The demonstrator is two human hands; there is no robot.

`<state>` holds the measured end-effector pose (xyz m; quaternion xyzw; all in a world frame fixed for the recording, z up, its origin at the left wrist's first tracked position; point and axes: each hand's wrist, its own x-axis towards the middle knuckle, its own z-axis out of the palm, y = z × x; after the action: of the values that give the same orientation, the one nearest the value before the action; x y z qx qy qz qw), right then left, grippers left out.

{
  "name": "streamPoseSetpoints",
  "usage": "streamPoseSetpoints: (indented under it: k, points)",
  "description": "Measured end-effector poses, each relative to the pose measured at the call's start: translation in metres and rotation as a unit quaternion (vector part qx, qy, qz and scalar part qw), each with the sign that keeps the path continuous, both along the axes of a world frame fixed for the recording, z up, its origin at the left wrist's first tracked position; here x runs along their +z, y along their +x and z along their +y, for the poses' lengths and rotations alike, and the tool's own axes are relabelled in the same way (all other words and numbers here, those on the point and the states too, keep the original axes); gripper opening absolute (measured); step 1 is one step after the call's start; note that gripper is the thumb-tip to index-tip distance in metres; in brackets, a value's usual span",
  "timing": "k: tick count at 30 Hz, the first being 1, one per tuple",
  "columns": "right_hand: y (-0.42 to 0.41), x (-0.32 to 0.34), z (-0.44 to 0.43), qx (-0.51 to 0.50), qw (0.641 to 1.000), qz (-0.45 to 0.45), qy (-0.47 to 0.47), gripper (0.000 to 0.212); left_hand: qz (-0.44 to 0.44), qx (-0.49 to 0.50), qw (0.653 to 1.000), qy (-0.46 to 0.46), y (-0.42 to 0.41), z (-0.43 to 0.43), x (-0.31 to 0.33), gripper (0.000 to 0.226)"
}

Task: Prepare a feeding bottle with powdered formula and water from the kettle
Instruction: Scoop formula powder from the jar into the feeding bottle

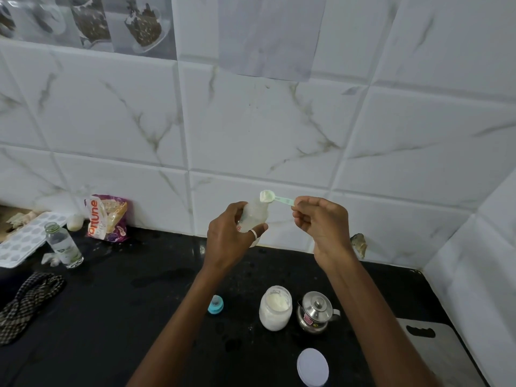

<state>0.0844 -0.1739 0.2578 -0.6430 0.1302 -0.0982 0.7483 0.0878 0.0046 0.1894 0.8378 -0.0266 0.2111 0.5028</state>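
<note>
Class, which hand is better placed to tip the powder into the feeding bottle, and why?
Right. The right hand pinches the scoop, whose filled bowl hangs at the mouth of the feeding bottle; the left hand is busy gripping that bottle.

A home kitchen. A glossy black stone counter (139, 317) runs into a corner of white marble-veined wall tiles (251, 129), with printed picture tiles showing cups (92, 20) higher up. On the counter are a small lidded stainless-steel kettle (315, 311), an open clear jar of white powder (275, 307), a purple and orange food packet (107, 217), a white plastic ice-cube tray (22, 241) and a grey cutting board (435, 356) with a handle slot.
</note>
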Motion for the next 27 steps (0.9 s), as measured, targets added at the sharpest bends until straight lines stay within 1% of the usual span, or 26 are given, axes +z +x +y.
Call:
streamPoseSetpoints:
  k: [7,16,19,21,24,27]
  points:
    - [-0.004,-0.015,-0.015,-0.017,0.998,0.026,0.048,0.009,0.025,0.004,1.0,-0.008,-0.002,0.005,-0.01,0.068]
    - [-0.012,-0.075,-0.04,-0.036,0.996,0.08,0.012,0.013,0.05,0.014,0.998,-0.034,-0.003,0.01,-0.029,0.071]
    - [-0.015,-0.097,-0.045,-0.045,0.994,0.094,-0.022,0.013,0.053,0.015,0.998,-0.043,-0.004,0.01,-0.032,0.071]
    - [-0.018,-0.112,-0.047,-0.051,0.992,0.101,-0.064,0.015,0.057,0.014,0.997,-0.052,-0.006,0.01,-0.034,0.072]
    - [-0.02,-0.136,-0.05,-0.058,0.981,0.106,-0.154,0.018,0.063,0.016,0.997,-0.052,-0.007,0.009,-0.037,0.071]
    - [-0.02,-0.162,-0.051,-0.038,0.959,0.096,-0.262,0.014,0.069,0.016,0.996,-0.052,-0.009,0.009,-0.04,0.072]
